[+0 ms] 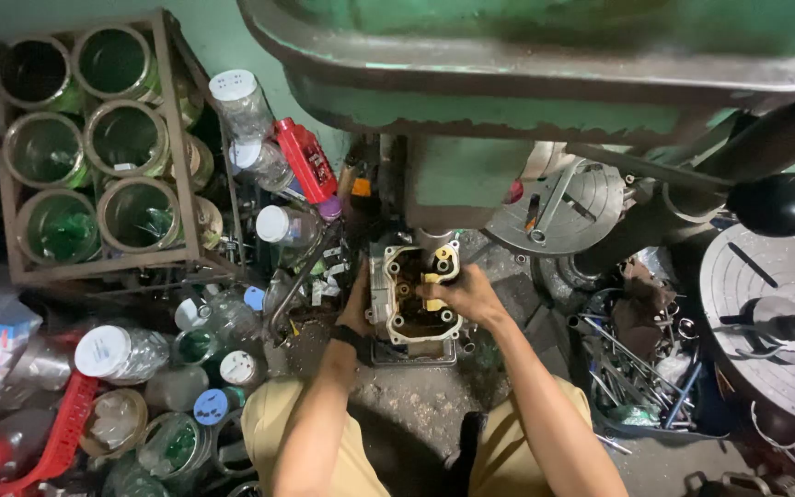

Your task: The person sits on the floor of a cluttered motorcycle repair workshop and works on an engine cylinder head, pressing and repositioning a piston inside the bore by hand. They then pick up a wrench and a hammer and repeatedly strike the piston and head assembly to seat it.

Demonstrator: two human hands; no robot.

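On the drill press table (416, 354), under the green machine head (545, 55), sits a grimy engine casting (413, 296) — still open, bores exposed. The left hand (357, 308) braces its left side, fingers hidden; the right hand (464, 294) pinches a yellow piece (435, 277) inside — seemingly mid-job.

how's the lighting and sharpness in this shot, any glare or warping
Head view: dim, uneven light; the metal housing between left hand and right hand is lit and sharp, lower corners sink into shadow, jar rims catch mild glare, and edges bow from wide-angle distortion.
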